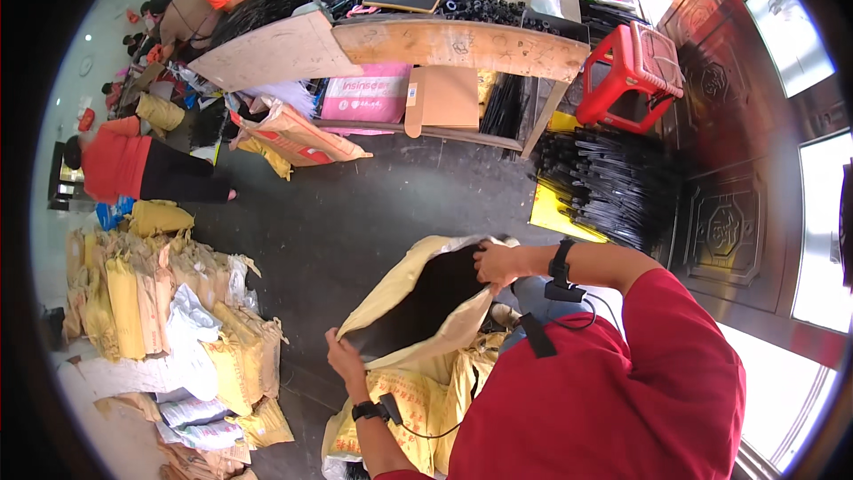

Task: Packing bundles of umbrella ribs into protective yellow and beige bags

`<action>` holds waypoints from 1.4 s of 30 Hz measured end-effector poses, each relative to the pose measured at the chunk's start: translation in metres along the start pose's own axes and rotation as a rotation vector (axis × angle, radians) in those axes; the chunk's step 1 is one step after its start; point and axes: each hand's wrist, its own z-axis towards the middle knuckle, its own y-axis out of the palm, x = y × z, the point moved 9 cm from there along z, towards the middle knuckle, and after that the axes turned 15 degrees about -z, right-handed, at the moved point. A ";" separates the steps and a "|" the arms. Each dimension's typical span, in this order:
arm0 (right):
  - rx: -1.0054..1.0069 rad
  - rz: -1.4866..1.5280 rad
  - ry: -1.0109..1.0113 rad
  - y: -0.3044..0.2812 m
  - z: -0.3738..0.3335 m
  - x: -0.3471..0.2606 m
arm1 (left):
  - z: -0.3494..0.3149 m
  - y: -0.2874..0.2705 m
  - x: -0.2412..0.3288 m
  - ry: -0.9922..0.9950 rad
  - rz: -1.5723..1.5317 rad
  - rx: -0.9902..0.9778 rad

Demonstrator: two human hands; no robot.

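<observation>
**A:** Only got the head view here. What are the hands up to?

**B:** Both are on one pale yellow sack [449, 331]. The left hand [345, 359] has the near-left corner of its mouth pinched, thumb against fingers. The right hand [498, 264] is curled over the rim at the far right end, fingers mostly closed, no gap that I can see.

**A:** Why grip it at the two ends like that?

**B:** My guess: it's floppy, so pulling at opposite ends holds the mouth spread. It does gape wide between them. Inside is just black; honestly can't tell if that's lining, shadow or contents.

**A:** So where's the sack relative to the hands?

**B:** Right between them, slanting from the left hand up to the right, in front of the person's red shirt [595, 382]. Its lower lip overlaps some printed yellow sacks [395, 404] underneath; can't tell if they prop it up.

**A:** And the other stuff?

**B:** Well apart on the left is a stack of folded sacks [235, 356], probably laid flat to save room. Beyond the right hand, long black strips [613, 178] lie on a yellow sheet [549, 211], maybe to separate them from the floor.
</observation>
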 end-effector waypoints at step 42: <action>0.107 0.501 1.522 0.447 -0.078 0.572 | 0.219 0.498 -0.170 -0.004 -0.197 -0.624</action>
